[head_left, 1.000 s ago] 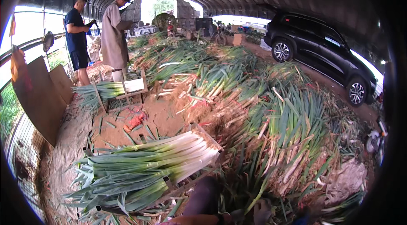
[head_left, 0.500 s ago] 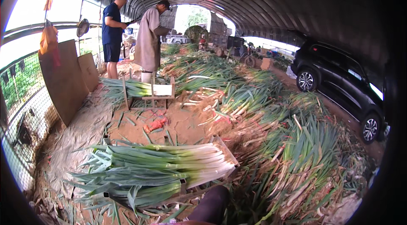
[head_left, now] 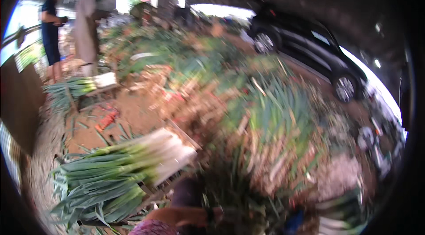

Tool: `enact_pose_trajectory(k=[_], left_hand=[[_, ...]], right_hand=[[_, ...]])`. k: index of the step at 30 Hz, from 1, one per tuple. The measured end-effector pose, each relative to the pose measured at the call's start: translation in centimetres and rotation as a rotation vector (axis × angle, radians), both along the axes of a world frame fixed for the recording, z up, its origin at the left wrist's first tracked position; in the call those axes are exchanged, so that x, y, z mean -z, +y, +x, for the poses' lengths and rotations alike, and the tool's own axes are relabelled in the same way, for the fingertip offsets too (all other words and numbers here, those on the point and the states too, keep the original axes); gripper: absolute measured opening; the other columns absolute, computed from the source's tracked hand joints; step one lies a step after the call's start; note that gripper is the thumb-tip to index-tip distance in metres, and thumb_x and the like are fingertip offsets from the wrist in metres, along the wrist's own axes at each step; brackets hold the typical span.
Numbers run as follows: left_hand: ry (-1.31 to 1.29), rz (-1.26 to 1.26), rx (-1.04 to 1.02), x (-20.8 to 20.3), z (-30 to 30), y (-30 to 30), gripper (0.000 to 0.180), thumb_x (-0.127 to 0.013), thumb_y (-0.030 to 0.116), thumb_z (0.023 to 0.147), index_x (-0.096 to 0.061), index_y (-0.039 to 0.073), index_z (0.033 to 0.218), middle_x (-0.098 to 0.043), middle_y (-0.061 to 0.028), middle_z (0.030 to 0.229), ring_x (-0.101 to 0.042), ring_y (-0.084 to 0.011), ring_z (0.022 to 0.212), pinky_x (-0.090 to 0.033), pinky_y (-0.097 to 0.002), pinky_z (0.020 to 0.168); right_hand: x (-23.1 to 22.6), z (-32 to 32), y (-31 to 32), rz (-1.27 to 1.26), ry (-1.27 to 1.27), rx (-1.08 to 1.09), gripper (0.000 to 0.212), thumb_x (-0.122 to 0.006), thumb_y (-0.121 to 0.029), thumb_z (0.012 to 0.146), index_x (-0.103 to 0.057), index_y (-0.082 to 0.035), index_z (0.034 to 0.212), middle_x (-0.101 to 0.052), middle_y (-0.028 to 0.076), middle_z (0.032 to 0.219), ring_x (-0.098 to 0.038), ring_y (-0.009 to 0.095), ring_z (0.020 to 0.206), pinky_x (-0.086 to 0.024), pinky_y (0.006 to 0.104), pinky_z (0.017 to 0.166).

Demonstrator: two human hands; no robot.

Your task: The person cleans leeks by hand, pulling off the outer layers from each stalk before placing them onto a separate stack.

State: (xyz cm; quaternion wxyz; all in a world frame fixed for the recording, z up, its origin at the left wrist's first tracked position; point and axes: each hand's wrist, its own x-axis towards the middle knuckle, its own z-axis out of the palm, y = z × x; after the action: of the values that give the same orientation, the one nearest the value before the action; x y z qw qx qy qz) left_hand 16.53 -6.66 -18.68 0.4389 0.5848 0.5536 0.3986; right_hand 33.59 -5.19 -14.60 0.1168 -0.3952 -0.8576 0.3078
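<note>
A thick row of long green onions [head_left: 106, 173] lies on a low rack [head_left: 183, 135], white stems to the right and green leaves to the left. Just in front of it, a forearm, apparently my left, reaches rightward from the lower edge, with a patterned pink sleeve and a dark band at the wrist. My left hand [head_left: 217, 214] is a smear beyond that band, near my dark-clad knee [head_left: 187, 193]; its fingers cannot be made out. My right hand does not show.
Loose onions [head_left: 274, 115] are heaped along the middle and right. A second loaded rack [head_left: 106, 80] stands behind, near two people [head_left: 86, 27] at the far left. A dark car [head_left: 305, 44] is parked at right. More white stems [head_left: 336, 224] lie lower right.
The view has swung right and down, so the racks, people and car sit further left and the picture is blurred. My left forearm has come into view at the lower edge.
</note>
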Motion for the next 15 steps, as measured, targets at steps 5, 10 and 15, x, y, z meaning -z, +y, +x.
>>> enact_pose_trajectory(k=[5, 10, 15], left_hand=[[0.818, 0.519, 0.417, -4.7, -2.9, 5.5, 0.017, -0.055, 0.017, 0.091, -0.063, 0.004, 0.098, -0.064, -0.0054, 0.093, -0.062, -0.0167, 0.087, -0.052, -0.0305, 0.074], [-0.466, -0.211, 0.002, -8.5, -7.4, 7.7, 0.023, -0.055, 0.017, 0.094, -0.060, 0.001, 0.110, -0.065, -0.0069, 0.092, -0.065, -0.0161, 0.084, -0.053, -0.0280, 0.078], [-0.767, -0.339, -0.277, -14.2, -8.3, 8.0, 0.027, -0.051, 0.015, 0.097, -0.056, -0.003, 0.116, -0.065, -0.0100, 0.097, -0.065, -0.0180, 0.088, -0.052, -0.0281, 0.081]], right_hand=[[4.4, -0.2, 4.9, -0.303, -0.167, -0.143, 0.024, -0.060, -0.020, 0.090, -0.063, -0.005, 0.108, -0.062, 0.004, 0.094, -0.054, 0.016, 0.089, -0.045, 0.0301, 0.080], [5.5, -2.3, 14.8, -0.355, -0.108, -0.026, 0.023, -0.058, -0.019, 0.093, -0.063, -0.004, 0.110, -0.062, 0.000, 0.093, -0.054, 0.011, 0.084, -0.046, 0.0262, 0.076], [3.0, -9.2, 22.7, -0.374, 0.358, 0.360, 0.024, -0.060, -0.016, 0.091, -0.062, -0.003, 0.111, -0.063, 0.002, 0.092, -0.057, 0.012, 0.084, -0.048, 0.0253, 0.075]])
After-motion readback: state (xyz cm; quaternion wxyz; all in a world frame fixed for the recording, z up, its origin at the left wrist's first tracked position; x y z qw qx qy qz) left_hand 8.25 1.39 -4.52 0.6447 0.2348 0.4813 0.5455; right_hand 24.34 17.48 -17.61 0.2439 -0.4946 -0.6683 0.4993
